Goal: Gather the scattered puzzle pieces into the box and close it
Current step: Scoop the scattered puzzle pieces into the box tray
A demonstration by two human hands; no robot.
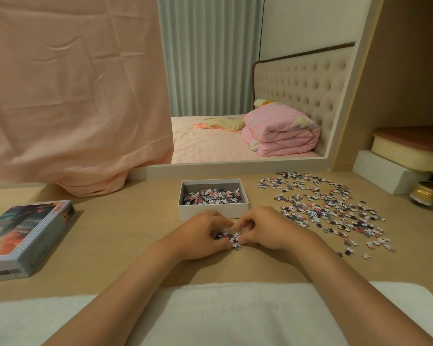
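Pale wooden tabletop (125,228) is shown with the open box (211,213), partly filled, at the middle, its lid (28,236) at the near left and the scattered pieces (330,211) spread to the right. A small heap (231,238) is clasped between the left hand (203,233) and right hand (268,231), fingers curled round it, just near of the box. Such light, thin, loose pieces are judged best scooped from beneath with cupped hands, lest some be spilled.

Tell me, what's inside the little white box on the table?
The white box holds a heap of puzzle pieces, pink, white and dark. Its floor under them is covered, so anything beneath cannot be seen.
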